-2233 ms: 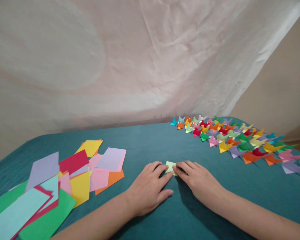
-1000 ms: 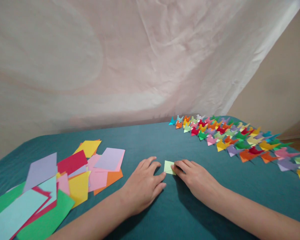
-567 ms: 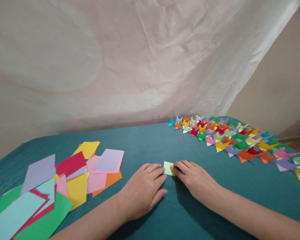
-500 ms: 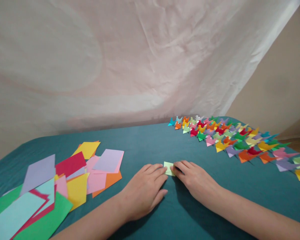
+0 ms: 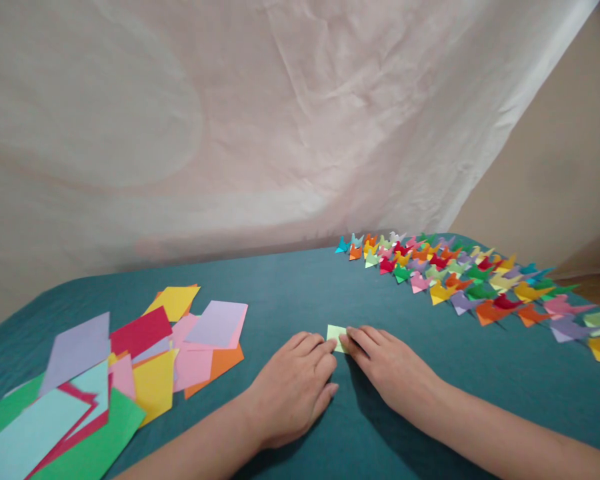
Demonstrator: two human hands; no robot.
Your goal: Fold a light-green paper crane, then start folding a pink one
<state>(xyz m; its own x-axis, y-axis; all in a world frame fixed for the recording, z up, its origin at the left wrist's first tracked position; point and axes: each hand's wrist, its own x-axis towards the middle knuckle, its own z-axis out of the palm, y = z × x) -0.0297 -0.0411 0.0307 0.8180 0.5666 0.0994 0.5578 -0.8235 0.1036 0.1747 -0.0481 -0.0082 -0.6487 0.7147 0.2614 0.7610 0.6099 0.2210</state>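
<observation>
A small pale green square of folded paper lies on the teal cloth between my two hands. My left hand rests at its left and near edge, with the fingers bent and their tips against the paper; the thumb points out to the right, off the paper. From the right, my right hand holds the paper down with thumb and fingers pressed together over its right edge. The paper's near and right parts are hidden under the fingertips.
To the left lies a loose spread of coloured paper sheets, among them a yellow sheet, a crimson sheet and a green sheet. Rows of small folded paper birds cover the right side. A pale cloth hangs behind the table.
My left fingers have bent more and drawn slightly down, baring more of the paper's left side. The right hand has barely moved, still pressing the right edge.
</observation>
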